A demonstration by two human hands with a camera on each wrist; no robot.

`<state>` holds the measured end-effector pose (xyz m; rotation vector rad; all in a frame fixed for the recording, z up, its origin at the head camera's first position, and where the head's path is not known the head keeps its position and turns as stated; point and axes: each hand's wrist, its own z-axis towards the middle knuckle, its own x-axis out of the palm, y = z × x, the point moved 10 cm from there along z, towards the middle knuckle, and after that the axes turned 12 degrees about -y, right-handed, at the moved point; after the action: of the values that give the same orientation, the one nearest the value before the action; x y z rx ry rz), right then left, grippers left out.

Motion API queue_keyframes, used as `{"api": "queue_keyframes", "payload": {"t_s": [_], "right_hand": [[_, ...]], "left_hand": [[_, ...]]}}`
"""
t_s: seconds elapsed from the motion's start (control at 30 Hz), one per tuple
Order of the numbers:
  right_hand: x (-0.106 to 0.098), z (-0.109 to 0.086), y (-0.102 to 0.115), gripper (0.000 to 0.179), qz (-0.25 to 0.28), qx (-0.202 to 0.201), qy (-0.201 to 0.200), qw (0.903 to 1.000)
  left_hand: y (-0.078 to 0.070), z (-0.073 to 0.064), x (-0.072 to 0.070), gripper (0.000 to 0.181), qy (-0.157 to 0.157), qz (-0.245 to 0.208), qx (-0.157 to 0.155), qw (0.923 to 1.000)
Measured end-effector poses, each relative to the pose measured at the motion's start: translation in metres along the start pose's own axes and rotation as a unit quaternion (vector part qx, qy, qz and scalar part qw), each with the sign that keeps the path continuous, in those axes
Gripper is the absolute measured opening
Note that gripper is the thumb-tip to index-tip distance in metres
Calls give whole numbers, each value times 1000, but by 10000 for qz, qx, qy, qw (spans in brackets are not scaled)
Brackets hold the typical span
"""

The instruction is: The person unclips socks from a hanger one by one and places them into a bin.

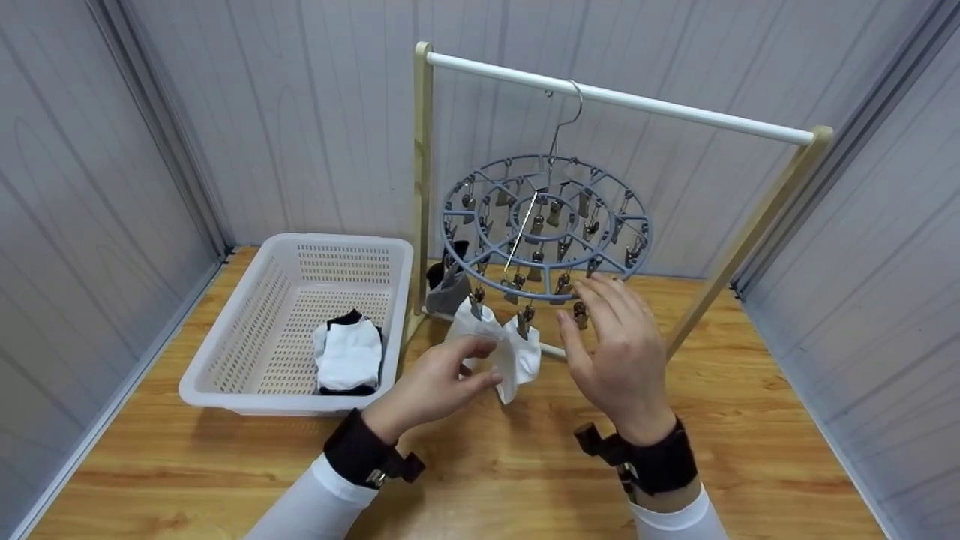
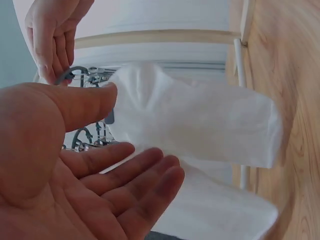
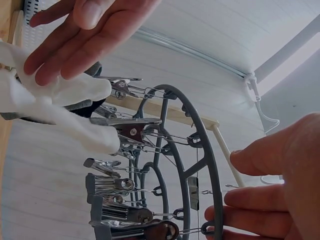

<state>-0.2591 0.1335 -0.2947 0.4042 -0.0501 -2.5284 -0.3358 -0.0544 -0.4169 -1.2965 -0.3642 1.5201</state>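
White socks hang from metal clips at the near left rim of a round grey-blue hanger, their lower ends dangling free above a wood-grain tabletop. Just before them we see the left hand, its thumb and fingers spread apart with a gap between; from the left wrist view, the palm is turned toward us and nothing is gripped, though we cannot tell whether the fingertips brush the fabric. The right hand is raised at the near right rim of the hanger, thumb apart from the fingers; in the right wrist view we find those fingers partly behind the rim, and we cannot tell if they touch it.

Further back on the left, a dark grey sock hangs from the same hanger. Other clips dangle along its rings. The hanger's metal hook goes over the white bar of a rack with wooden posts.

To the left of the rack, we see a white plastic basket with perforated walls, where a folded white sock lies on black fabric near the right front corner. Black bands circle both wrists.
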Motion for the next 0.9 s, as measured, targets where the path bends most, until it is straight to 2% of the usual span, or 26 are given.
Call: {"api": "queue_keyframes", "payload": {"t_s": [0.23, 0.47, 0.57, 0.77, 0.9], "right_hand": [[1, 0, 1, 37, -55, 23, 42, 10000], [1, 0, 1, 37, -7, 42, 59, 10000], [1, 0, 1, 37, 5, 46, 68, 10000], [2, 0, 1, 37, -1, 52, 97, 9999], [3, -1, 2, 37, -2, 56, 124, 9999]], "left_hand": [[21, 8, 5, 72, -8, -383, -500, 9980], [25, 17, 14, 77, -62, -1019, -402, 9940], [28, 19, 18, 82, -98, -1239, -516, 9909], [34, 21, 21, 85, -289, -1215, -805, 9889], [34, 23, 23, 83, -457, -1184, -678, 9896]]}}
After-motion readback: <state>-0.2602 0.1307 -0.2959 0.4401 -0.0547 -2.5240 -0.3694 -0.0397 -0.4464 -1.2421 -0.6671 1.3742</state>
